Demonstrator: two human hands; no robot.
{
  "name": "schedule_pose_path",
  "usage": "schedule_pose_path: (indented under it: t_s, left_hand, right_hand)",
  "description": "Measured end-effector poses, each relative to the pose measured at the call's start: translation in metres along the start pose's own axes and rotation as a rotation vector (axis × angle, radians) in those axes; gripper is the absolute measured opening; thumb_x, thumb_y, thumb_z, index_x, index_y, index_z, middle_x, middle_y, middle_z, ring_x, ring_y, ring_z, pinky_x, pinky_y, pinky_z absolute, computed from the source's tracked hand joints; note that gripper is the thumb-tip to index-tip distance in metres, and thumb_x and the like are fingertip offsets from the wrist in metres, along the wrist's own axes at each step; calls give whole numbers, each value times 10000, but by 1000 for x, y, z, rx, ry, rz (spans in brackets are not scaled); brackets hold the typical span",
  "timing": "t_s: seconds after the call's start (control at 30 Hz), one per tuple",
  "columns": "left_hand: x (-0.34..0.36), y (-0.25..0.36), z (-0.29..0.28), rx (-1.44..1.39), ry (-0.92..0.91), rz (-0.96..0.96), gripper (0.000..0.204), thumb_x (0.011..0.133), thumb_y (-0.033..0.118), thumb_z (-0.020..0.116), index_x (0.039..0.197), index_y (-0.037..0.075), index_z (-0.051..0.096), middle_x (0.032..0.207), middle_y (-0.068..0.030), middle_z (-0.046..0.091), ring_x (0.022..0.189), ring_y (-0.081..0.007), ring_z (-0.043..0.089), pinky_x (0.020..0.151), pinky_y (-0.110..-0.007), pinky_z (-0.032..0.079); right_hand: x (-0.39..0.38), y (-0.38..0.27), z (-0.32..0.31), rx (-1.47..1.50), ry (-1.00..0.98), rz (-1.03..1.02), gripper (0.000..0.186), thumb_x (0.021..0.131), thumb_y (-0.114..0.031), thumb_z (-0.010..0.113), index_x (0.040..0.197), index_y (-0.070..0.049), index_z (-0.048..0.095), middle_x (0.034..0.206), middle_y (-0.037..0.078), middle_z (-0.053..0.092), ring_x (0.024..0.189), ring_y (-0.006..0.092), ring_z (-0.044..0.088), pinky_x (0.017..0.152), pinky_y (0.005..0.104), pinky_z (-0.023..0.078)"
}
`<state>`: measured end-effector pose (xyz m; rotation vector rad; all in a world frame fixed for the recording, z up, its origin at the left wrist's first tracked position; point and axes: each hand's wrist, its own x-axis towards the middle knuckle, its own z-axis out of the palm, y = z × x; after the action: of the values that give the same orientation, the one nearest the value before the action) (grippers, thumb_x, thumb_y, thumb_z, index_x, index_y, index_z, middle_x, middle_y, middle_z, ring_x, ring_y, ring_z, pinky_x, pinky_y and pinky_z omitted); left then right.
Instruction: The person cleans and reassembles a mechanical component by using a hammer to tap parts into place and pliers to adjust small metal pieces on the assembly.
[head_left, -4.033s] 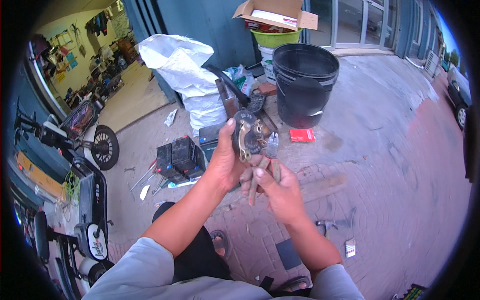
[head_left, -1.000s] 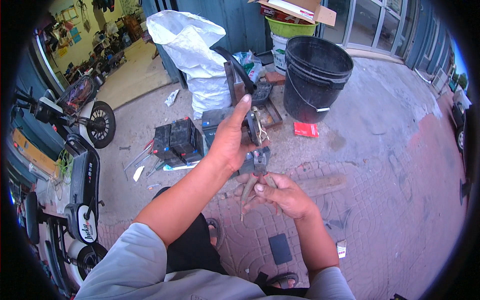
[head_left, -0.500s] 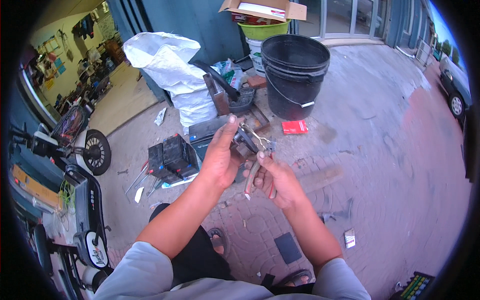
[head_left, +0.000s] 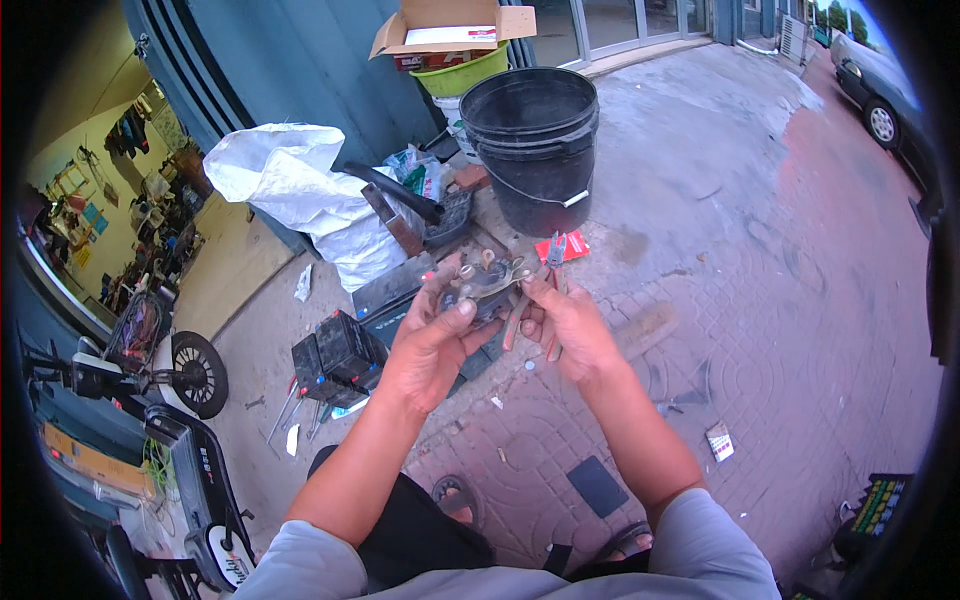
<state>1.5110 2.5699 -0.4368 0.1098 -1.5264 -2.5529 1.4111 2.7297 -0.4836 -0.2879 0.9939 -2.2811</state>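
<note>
My left hand [head_left: 428,355] is closed around a dark round metal part [head_left: 468,292] with a brass-coloured lever [head_left: 500,283] across its upturned face. My right hand [head_left: 568,330] grips pliers [head_left: 513,325] with worn reddish-grey handles and metal jaws pointing up; its thumb is at the end of the lever, touching or very near it. Both hands are close together above a group of dark batteries [head_left: 338,350], and the part's underside is hidden by my fingers.
A white sack [head_left: 320,220], a black bucket [head_left: 525,170] and a box [head_left: 450,30] on a green basin stand ahead. An electric bike [head_left: 200,470] is at left, beside a workshop doorway. A red packet [head_left: 570,247] and hammer-like tool [head_left: 668,408] lie on the ground. A car [head_left: 880,100] is at right.
The round part has gone from upright to tilted nearly flat, face up. My right hand and the pliers have moved up beside it. The view has shifted, with the bucket now further left.
</note>
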Motion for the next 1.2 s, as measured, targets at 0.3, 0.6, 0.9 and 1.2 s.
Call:
schedule_pose_path:
  t_s: [0.3,0.6,0.9,1.2]
  left_hand:
    - [-3,-8,1,-98,-74,-153,706,941,183,758,1513,12,382,1375,-177,606,1235,-323,636,1119,-510,483]
    - [-4,-12,2,13,-35,-166,741,879,331,817,1470,37,480,1294,-130,655,1164,-279,663,1064,-478,519]
    - [-6,-14,16,106,112,0,891,800,99,884,1510,-20,359,1421,-150,538,1258,-251,593,1072,-437,493]
    - [-6,-24,9,317,189,116,875,784,113,909,1473,-54,396,1331,-107,597,1195,-192,587,1041,-342,471]
  right_hand:
    - [-7,-15,-1,-156,53,-22,277,982,-299,729,1124,-84,628,843,18,661,624,106,586,524,233,431]
    - [-10,-20,5,-103,86,-41,315,940,-253,784,1160,-77,643,859,-4,655,656,81,556,536,215,427]
    - [-3,-10,4,56,-42,-127,283,997,-192,703,1231,-47,640,959,35,707,733,115,642,608,238,489]
    - [7,5,-12,-28,-16,-69,300,1005,-237,693,1237,-59,619,899,22,685,654,129,614,540,260,465]
